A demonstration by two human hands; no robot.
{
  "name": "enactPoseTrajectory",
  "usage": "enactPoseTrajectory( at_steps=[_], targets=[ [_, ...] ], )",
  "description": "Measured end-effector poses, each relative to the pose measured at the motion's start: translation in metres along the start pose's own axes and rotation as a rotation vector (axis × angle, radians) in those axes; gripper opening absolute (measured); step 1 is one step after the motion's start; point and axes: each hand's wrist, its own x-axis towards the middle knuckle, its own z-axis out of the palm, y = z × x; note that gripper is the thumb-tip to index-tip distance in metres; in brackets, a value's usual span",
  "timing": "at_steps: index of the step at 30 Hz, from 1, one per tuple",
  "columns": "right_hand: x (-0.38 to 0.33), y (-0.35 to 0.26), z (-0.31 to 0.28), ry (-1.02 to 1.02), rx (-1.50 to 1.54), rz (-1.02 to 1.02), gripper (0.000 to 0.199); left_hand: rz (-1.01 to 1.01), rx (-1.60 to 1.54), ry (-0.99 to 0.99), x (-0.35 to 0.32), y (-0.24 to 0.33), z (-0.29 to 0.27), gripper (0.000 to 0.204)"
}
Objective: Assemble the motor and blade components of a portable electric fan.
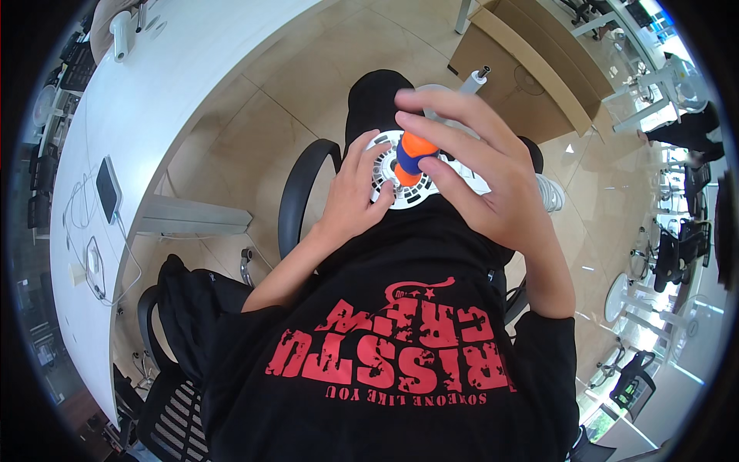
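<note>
On my lap lies a white round part point(408, 199) with a ring of slots, like a fan housing. My left hand point(356, 189) grips its left side, the fingers along the far rim and the thumb on the near side. An orange-and-blue screwdriver point(416, 154) stands on the part, its thick handle rising toward me. Its shaft and tip are hidden. My right hand point(485, 158) closes on the handle from the right, thumb at the blue band and a finger by the orange top. The index finger is raised and blurred. White pieces point(468, 179) show beneath that hand.
A white curved table point(173, 61) runs along my left, with a phone point(108, 185) and cables on it. Black chair armrests point(296, 192) flank me. An open cardboard box point(531, 69) stands on the tiled floor ahead right. A second chair point(173, 408) is at the lower left.
</note>
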Motion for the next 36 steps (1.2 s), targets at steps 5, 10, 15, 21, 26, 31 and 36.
enactPoseTrajectory(
  at_steps=[5, 10, 15, 21, 26, 31, 36],
  targets=[
    [-0.003, -0.001, -0.003, -0.072, 0.043, 0.078, 0.037, 0.005, -0.014, 0.011, 0.001, 0.000, -0.001, 0.058],
    [-0.004, -0.002, 0.001, -0.038, -0.012, 0.128, 0.033, 0.000, 0.001, 0.002, 0.001, -0.001, 0.001, 0.058],
    [-0.004, 0.001, -0.003, -0.014, -0.008, 0.045, 0.031, 0.026, 0.009, 0.022, 0.001, -0.001, 0.001, 0.057],
    [-0.005, -0.003, -0.006, -0.035, -0.041, 0.085, 0.033, 0.001, -0.004, 0.000, 0.000, 0.000, -0.001, 0.057],
    [-0.001, -0.001, -0.001, 0.068, -0.029, -0.009, 0.032, 0.027, 0.008, 0.013, 0.001, -0.001, 0.001, 0.057],
    [-0.002, 0.001, -0.008, -0.016, -0.019, -0.001, 0.034, 0.024, 0.013, 0.020, 0.000, 0.000, 0.000, 0.057],
    [-0.004, -0.003, -0.006, -0.045, 0.003, 0.109, 0.034, -0.011, -0.015, -0.008, 0.001, 0.001, -0.001, 0.056]
  ],
)
